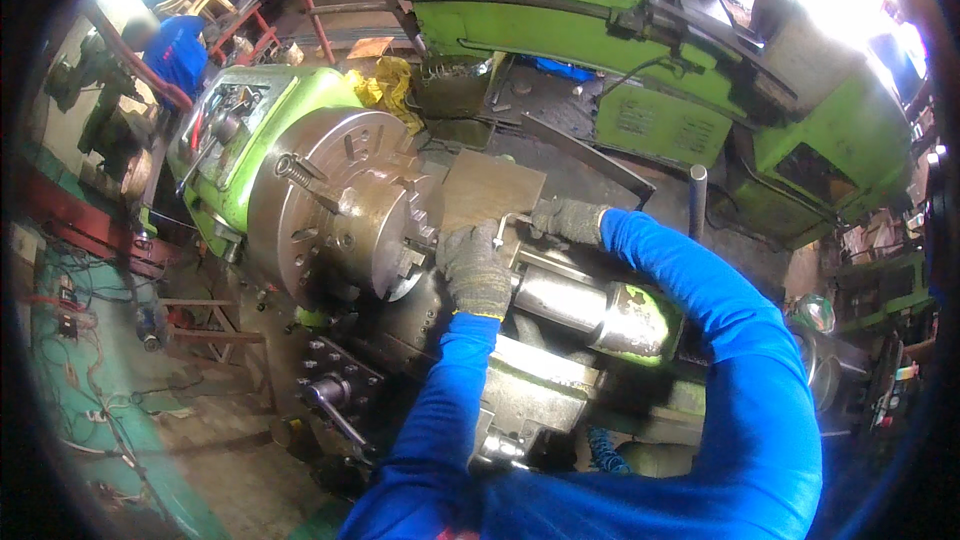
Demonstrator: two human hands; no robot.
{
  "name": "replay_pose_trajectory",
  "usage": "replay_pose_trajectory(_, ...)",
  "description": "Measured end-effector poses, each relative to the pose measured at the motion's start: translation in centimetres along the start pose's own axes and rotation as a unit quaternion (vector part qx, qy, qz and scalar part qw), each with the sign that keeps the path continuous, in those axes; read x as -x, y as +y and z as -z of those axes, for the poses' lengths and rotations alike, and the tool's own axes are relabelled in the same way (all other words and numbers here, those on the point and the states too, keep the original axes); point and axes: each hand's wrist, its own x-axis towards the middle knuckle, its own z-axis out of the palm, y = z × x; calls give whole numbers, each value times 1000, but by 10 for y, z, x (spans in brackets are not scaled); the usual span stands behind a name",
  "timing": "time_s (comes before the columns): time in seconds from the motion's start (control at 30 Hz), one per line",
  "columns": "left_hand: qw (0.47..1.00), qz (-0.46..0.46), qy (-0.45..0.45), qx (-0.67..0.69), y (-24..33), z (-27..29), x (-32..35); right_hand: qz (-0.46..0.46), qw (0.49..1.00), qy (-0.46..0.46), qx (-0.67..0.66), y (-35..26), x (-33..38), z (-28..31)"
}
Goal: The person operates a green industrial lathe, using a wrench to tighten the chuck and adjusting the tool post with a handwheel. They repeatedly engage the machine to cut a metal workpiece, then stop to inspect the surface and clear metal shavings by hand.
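Note:
Both of my hands wear grey knit gloves and work close together over the lathe bed, right of the chuck (375, 240). My left hand (474, 268) is curled, its fingertips beside the chuck jaws and one end of a small bent silver rod (504, 227). What lies under its fingers is hidden. My right hand (566, 220) is closed on the other end of this rod, whose exact kind is unclear. Just below my hands is the tailstock (632, 322), with its bare steel quill (562, 300) pointing toward the chuck.
The large faceplate (310, 202) and green headstock (265, 110) stand at left. Behind the bed are a flat brown board (492, 190), a yellow cloth (390, 90) and an upright metal bar (697, 202). A lever (340, 410) juts out below. Another green machine (660, 125) stands beyond.

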Motion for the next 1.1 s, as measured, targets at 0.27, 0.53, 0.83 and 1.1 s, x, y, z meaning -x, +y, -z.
replay_pose_trajectory(0.27, 998, -37, 48, 13, 1, 3, 3, -62, 996, -5, -69, 2, 1, -15)
replay_pose_trajectory(0.53, 1000, -1, 22, 13, 3, 8, 5, -186, 979, 22, -84, -31, 20, -17)
replay_pose_trajectory(0.83, 999, -24, 44, 13, -8, -4, 8, -92, 985, 65, 128, -43, 20, -9)
replay_pose_trajectory(1.1, 999, 6, 25, 41, 1, -3, 4, 65, 988, 61, 129, 13, 9, -6)
